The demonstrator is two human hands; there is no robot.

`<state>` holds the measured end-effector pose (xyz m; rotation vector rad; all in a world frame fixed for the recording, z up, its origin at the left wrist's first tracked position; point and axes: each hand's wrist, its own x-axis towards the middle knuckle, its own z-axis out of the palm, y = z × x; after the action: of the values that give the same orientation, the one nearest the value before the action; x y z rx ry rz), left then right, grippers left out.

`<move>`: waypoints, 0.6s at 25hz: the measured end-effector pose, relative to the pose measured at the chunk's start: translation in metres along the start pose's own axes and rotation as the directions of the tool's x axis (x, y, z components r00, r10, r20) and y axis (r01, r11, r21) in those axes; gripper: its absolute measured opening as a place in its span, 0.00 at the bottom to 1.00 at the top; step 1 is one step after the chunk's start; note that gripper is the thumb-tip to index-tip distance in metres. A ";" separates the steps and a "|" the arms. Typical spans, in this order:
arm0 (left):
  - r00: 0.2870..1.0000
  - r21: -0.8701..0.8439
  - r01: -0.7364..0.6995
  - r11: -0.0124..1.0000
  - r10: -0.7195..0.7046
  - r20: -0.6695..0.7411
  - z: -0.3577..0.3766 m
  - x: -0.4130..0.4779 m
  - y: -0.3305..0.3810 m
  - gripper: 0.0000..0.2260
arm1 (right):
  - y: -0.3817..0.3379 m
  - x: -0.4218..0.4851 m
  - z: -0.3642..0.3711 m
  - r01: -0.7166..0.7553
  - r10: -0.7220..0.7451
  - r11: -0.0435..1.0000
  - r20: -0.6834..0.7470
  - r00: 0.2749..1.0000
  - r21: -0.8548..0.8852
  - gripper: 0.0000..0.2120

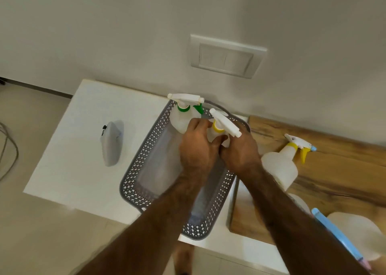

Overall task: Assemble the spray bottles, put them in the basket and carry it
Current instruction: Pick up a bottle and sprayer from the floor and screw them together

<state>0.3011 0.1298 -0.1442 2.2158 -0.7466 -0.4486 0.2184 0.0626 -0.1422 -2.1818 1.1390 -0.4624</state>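
Note:
A grey perforated basket [137,166] sits on a white table [79,153]. At its far end stands a white spray bottle with a green collar and trigger [181,116]. My left hand [196,149] and my right hand [240,151] both grip a second white bottle with a yellow collar [218,128], held over the basket's far end; its body is mostly hidden by my fingers. A third bottle with a yellow trigger and blue nozzle tip [281,166] stands on the wooden board [344,170] to the right.
A grey handheld device [111,144] lies on the table, left of the basket. More white bottle bodies [355,231] and a blue spray head [336,233] sit at the lower right. A wall switch plate [226,56] is behind. Cables lie on the floor at left.

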 end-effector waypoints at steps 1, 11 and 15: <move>1.000 0.014 -0.010 1.000 0.010 0.002 0.004 0.001 -0.001 0.18 | 0.005 0.001 0.004 -0.036 0.036 0.999 0.013 0.999 -0.035 0.26; 0.990 -0.061 0.068 0.996 -0.075 -0.119 0.004 -0.051 0.000 0.18 | 0.016 -0.013 -0.065 -0.262 0.255 0.947 -0.059 0.965 -0.186 0.17; 0.979 -0.174 -0.001 0.985 0.036 0.199 0.022 -0.101 0.040 0.10 | 0.036 -0.011 -0.100 -0.698 0.692 0.687 -0.111 0.713 -0.199 0.25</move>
<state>0.1971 0.1594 -0.1207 2.0189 -0.8012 -0.7098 0.1346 0.0196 -0.0920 -1.7107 1.9943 -0.0120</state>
